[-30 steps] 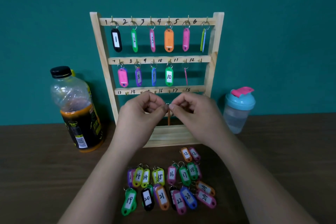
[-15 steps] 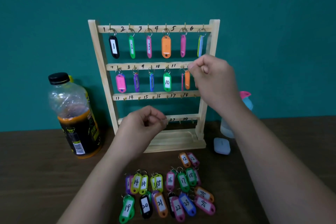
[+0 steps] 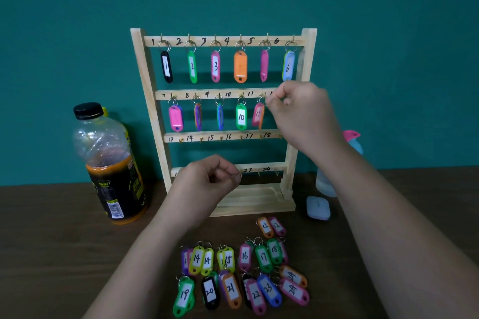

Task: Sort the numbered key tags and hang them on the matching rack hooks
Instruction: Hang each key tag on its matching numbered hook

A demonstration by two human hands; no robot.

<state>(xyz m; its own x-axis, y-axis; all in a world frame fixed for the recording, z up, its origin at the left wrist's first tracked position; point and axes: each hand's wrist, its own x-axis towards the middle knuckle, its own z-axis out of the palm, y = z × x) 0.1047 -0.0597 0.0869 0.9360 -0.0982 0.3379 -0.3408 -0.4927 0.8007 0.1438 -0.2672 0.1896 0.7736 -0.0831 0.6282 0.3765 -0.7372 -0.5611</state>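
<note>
rack [image 3: 145, 72]: pale wood | key tags [image 3: 240, 67]: glossy plastic | table [image 3: 51, 241]: matt, seemingly wood

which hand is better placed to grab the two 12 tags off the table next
Probably left. The left hand holds nothing and hovers low before the rack, near the 12 tags. The right hand is up at the second rail, fingers pinched at the ring of the 11 tags.

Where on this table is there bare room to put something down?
Bare tabletop lies left of the bottle and right of the small white case. In front of the rack it is crowded with loose tags.
</note>
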